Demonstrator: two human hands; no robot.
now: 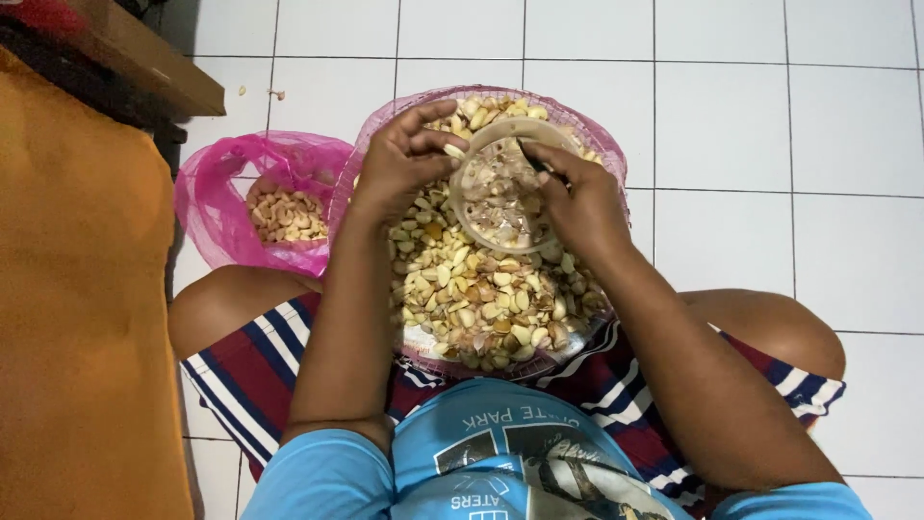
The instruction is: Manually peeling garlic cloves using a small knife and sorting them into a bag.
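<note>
We are sitting on the white tiled floor [751, 116], our left hand [399, 164] pinching a garlic clove [454, 151], our right hand [577, 202] gripping a knife [535, 159] above the small bowl [500, 183] over the heaped basin [500, 289] on our lap.

A floor of large white square tiles [770, 144] with thin dark grout lines fills the scene under even, soft light. At far left, the edge of a dark wooden piece of furniture [144, 58] juts out above an orange cloth-covered surface [77, 318] running down the left side.
</note>
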